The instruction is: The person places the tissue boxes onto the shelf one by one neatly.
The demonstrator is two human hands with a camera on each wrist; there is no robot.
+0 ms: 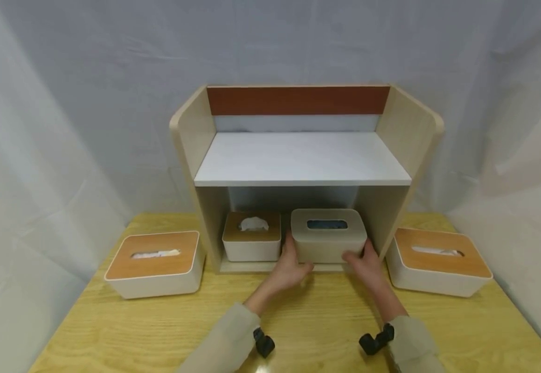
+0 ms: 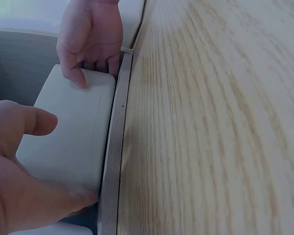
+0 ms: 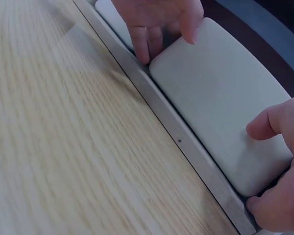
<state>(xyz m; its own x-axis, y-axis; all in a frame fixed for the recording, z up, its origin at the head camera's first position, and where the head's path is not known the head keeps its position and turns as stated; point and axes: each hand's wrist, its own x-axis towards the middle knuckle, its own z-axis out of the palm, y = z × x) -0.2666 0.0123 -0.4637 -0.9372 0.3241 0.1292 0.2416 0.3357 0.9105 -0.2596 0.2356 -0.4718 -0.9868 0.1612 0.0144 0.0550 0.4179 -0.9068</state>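
A plain cream tissue box [image 1: 328,243] with an oval slot in its lid sits on the lower level of a small desk shelf, at the right. My left hand [image 1: 290,267] holds its left end, fingers along the side and thumb near the front face. At the other end my right hand [image 1: 367,264] grips the box, thumb toward the front. In both wrist views the box's smooth front [image 2: 71,127] stands just behind the shelf's bottom front strip [image 3: 179,139]. To the left is a tissue box with a wooden lid [image 1: 252,241], white tissue poking out.
The shelf's white upper board [image 1: 303,158] runs above the hands between two side panels [image 1: 410,134]. Wooden-lidded tissue boxes stand outside it, one at left [image 1: 158,264] and one at right [image 1: 440,261], on a wood-grain table [image 1: 317,321]. Pale sheeting hangs behind.
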